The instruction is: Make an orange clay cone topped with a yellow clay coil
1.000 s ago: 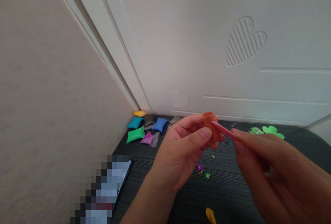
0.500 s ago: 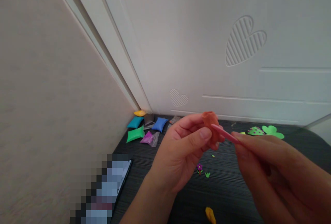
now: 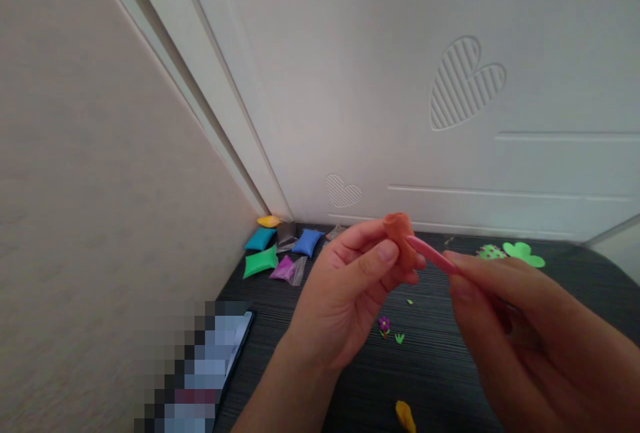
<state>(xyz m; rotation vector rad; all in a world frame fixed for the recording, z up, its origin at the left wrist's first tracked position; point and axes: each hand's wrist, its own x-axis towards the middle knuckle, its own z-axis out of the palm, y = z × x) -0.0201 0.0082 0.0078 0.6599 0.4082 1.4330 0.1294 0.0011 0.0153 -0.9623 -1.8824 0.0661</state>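
My left hand (image 3: 350, 286) is closed around a lump of orange-brown modelling clay (image 3: 400, 233), with the thumb pressed on its near side. The lump stands roughly upright and has a rounded top. Between thumb and fingers, my right hand (image 3: 505, 313) pinches a pink modelling tool (image 3: 430, 253). Its tip touches the right side of the clay. Below the hands, a small purple clay flower (image 3: 384, 323) and a green grass-like clay piece (image 3: 399, 338) lie on the dark table (image 3: 370, 386). My left fingers hide part of the clay.
Several coloured clay packets, among them a green one (image 3: 261, 262) and a blue one (image 3: 307, 242), lie at the back left. A device with a blurred screen (image 3: 210, 366) is at the left edge. Green clay shapes (image 3: 524, 254) lie back right; a yellow piece (image 3: 405, 416) lies near the front.
The orange-brown clay has turned slightly in my left hand, and the tool tip stays against its side. The whole view has shifted a little.
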